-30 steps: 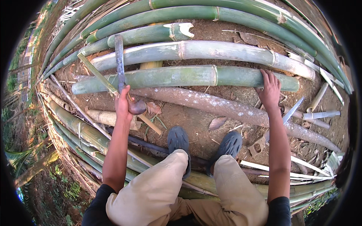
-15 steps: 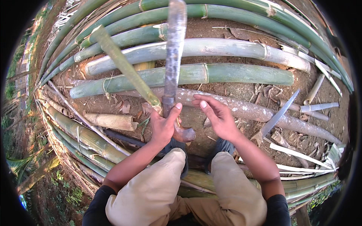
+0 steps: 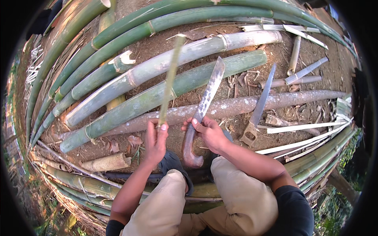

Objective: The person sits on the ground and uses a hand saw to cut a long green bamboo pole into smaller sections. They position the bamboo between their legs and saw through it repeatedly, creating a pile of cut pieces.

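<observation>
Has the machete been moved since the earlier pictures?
Yes, rightward: the machete, earlier left of the node on the green bamboo pole behind its blade, is now right of that node.

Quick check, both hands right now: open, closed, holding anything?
Left hand: closed, holding the stick near its lower end.
Right hand: closed, holding the machete where blade meets handle.

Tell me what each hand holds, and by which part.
The left hand holds a slim bamboo stick by its lower end; the right hand holds a machete by the upper part of its brown handle.
</observation>
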